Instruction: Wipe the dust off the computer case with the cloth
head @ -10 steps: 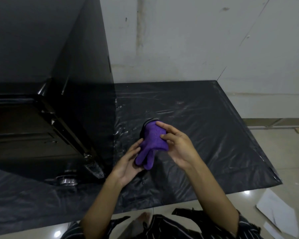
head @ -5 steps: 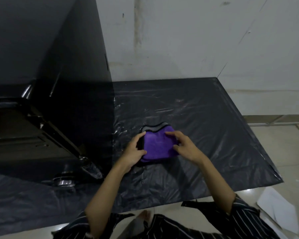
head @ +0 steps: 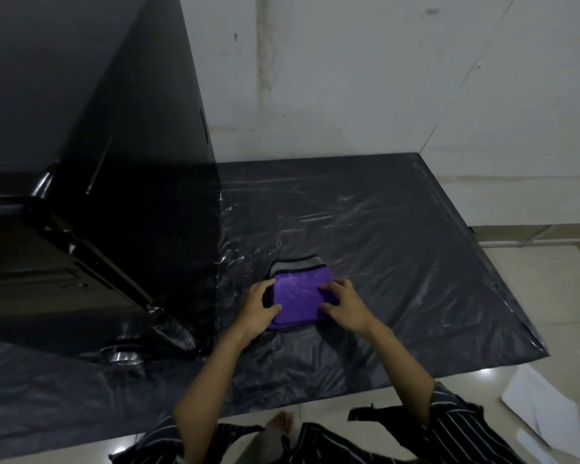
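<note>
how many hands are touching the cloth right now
2. The left hand rests on the left edge of the cloth, and the right hand on its right edge, pressing it flat on the black sheet.

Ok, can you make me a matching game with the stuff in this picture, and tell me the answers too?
Things:
1. purple cloth
2. computer case
3. black plastic sheet
4. white paper

Places:
A. lying on the bare floor, far right
B. standing tall at the left
C. folded flat under both hands
D. spread over the floor beneath everything

Pairs: 1-C, 2-B, 3-D, 4-A
</note>
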